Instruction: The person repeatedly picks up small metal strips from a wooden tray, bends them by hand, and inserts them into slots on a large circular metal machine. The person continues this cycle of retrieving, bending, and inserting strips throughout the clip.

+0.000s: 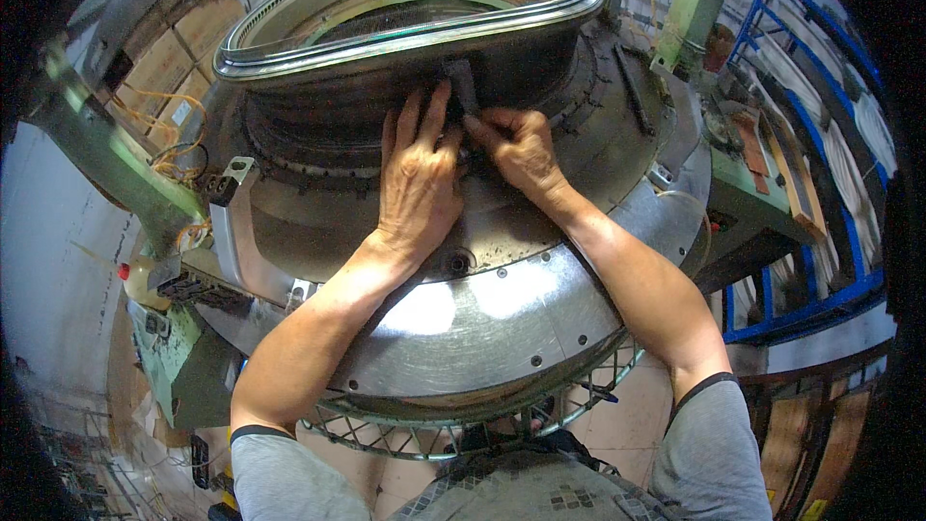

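A dark grey strip stands against the round machine's open-topped drum. The right hand pinches its lower end; the left hand, fingers extended, reaches beside it, its grip unclear.

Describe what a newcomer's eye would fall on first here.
The big round metal machine fills the middle, topped by a shiny oval ring. Just below that ring, the left hand and right hand come together near a dark grey strip. A bright blue rack stands out at far right.
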`<state>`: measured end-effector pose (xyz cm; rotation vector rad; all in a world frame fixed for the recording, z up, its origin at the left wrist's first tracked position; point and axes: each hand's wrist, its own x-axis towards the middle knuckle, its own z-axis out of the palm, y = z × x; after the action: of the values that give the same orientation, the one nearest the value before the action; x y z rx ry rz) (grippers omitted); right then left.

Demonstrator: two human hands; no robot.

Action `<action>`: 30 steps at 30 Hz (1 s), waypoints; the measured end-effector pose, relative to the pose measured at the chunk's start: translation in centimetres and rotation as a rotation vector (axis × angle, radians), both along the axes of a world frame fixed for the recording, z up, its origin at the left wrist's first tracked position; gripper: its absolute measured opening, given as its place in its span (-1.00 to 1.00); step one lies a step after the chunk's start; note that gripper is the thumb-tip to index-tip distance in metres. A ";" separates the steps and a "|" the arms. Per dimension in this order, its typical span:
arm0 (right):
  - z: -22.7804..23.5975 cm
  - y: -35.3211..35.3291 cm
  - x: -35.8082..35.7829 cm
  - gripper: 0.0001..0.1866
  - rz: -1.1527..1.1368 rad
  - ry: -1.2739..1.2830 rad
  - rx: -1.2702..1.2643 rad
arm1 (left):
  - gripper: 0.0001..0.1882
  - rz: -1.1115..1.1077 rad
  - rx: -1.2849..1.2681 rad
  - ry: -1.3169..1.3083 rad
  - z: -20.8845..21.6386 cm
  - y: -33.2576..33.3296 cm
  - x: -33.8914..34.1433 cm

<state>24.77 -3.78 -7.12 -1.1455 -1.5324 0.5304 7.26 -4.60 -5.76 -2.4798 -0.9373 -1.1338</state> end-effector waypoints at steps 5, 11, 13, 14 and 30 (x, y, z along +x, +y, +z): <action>-0.1 0.1 0.0 -0.74 0.011 -0.006 0.029 | -0.53 0.008 -0.017 0.009 0.0 -0.1 0.0; -0.3 0.3 0.0 -0.74 -0.011 -0.017 0.034 | -0.56 0.000 -0.027 -0.002 0.0 -0.1 0.1; -0.3 0.3 0.0 -0.74 -0.020 -0.028 0.070 | -0.54 0.007 -0.026 0.012 -0.1 0.0 0.1; -0.3 0.3 0.0 -0.74 -0.012 -0.016 0.066 | -0.53 0.009 -0.015 0.018 -0.1 0.0 0.0; 0.2 0.0 -0.1 -0.74 -0.026 -0.032 0.024 | -0.52 0.034 -0.005 0.087 0.0 0.3 -0.2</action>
<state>24.68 -3.82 -6.92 -1.1585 -1.5451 0.4769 7.02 -4.26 -5.73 -2.4856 -0.9557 -1.0060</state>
